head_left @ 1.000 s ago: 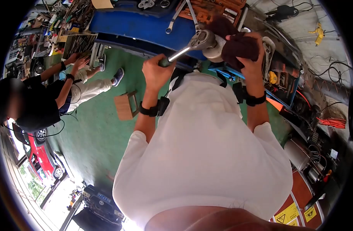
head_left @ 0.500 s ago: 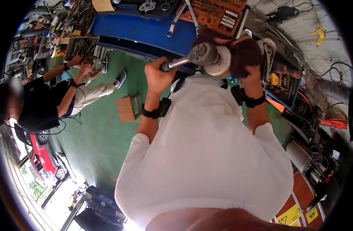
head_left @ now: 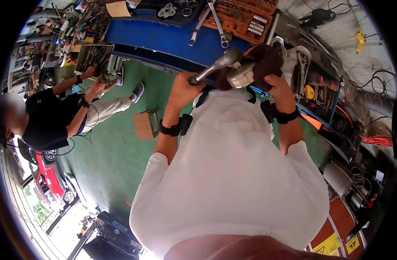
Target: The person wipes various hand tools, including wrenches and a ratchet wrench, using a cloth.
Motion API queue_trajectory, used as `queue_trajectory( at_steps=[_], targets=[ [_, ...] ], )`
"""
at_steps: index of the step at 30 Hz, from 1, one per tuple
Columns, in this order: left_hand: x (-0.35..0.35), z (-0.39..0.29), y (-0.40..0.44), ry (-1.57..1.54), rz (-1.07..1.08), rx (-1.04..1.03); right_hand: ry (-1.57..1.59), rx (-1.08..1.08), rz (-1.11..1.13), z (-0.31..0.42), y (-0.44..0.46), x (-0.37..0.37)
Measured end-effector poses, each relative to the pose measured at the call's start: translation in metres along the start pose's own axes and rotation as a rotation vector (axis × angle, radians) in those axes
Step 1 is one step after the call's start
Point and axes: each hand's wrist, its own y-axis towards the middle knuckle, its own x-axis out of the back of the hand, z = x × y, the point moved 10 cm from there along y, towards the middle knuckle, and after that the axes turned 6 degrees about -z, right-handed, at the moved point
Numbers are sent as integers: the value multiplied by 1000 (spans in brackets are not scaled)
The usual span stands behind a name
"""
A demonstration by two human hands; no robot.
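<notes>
My left hand [head_left: 183,90] is closed round the handle of a ratchet wrench [head_left: 220,63], whose round head points up and to the right. My right hand [head_left: 280,90] grips a dark maroon cloth [head_left: 269,63], thumb toward me. Against the cloth sits a pale, worn metal cylinder [head_left: 241,78], just below the ratchet head; whether the two touch is unclear. Beyond my hands, two combination wrenches [head_left: 200,27] lie spread on the blue bench top [head_left: 150,37], beside an orange socket case [head_left: 237,19].
A dark tool case [head_left: 166,12] rests at the bench's back. Tools crowd the rack [head_left: 309,82] on the right. To the left, another person [head_left: 46,115] stands handling something at a cluttered bench. A wooden stool [head_left: 144,125] is on the green floor [head_left: 107,160].
The ratchet, cloth and cylinder have tilted and come lower, the cylinder turning away from the ratchet head. Both bench wrenches now show their ends. The other person has shifted slightly.
</notes>
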Motion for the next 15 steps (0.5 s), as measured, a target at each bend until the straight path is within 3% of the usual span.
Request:
queue_trajectory(
  at_steps=[3,9,15],
  targets=[
    [-1,5,-2,51,24,40,-52,23,-137,4,1,12],
    [-4,15,-4,51,-36,27,-56,204,-49,31,8,-12],
    [14,4,-11,123,-156,24,-505,248,66,45,3,-32]
  ],
)
